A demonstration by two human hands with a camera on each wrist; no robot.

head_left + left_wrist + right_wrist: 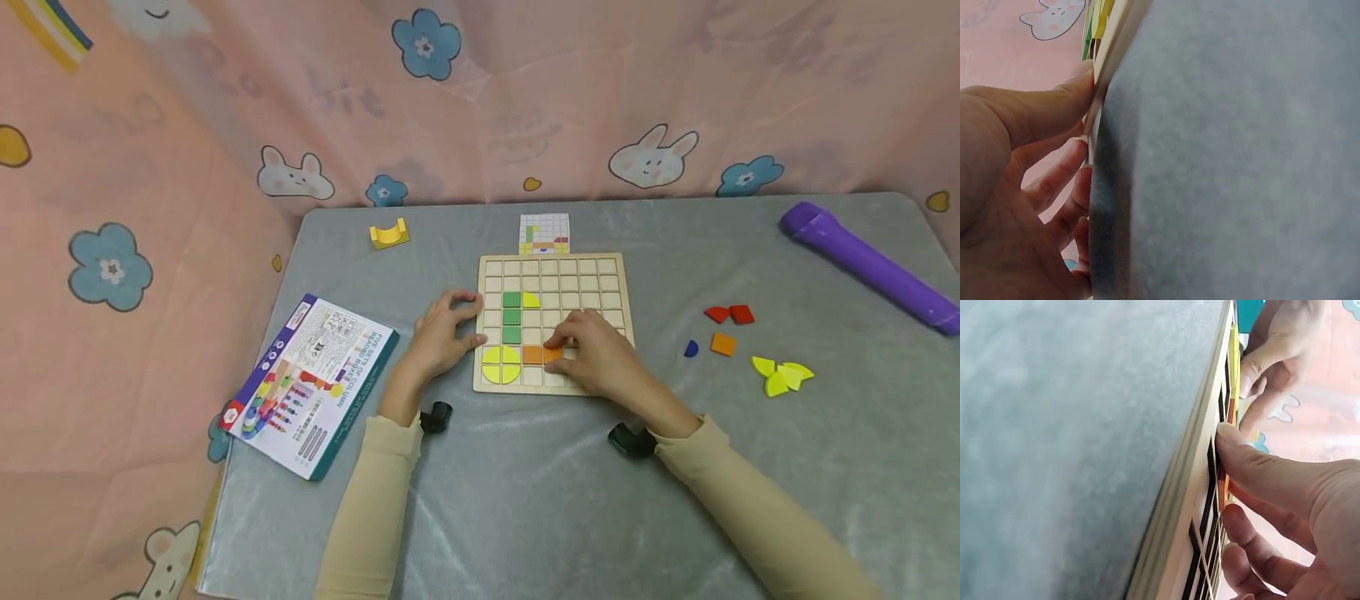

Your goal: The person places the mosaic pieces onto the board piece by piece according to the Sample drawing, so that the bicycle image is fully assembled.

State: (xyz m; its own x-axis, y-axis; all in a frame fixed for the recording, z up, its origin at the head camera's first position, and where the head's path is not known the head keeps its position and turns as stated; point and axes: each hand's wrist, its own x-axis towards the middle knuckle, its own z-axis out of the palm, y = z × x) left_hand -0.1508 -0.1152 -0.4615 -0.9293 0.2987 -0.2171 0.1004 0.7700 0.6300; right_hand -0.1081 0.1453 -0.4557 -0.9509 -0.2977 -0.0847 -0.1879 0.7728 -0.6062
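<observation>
A wooden grid board (pixel 552 267) lies on the table with a small printed pattern card (pixel 544 233) at its far edge. My left hand (pixel 438 337) touches the board's left edge, thumb and fingers spread apart. My right hand (pixel 600 354) pinches an orange square tile (pixel 552 354) at the board's lower middle, beside another orange square (pixel 532 356). On the grid, a column of green squares (pixel 512 317) stands above a yellow circle (pixel 500 375) of quarter pieces. One yellow quarter (pixel 530 300) sits right of the top green square. Fingers partly hide the pinched tile.
Loose tiles lie to the right: red pieces (pixel 742 314), an orange square (pixel 723 344), a blue half-round (pixel 691 348) and yellow quarters (pixel 777 383). A purple tube (pixel 870 267) is farther right. At left are a box (pixel 315 383) and a yellow arch block (pixel 389 235).
</observation>
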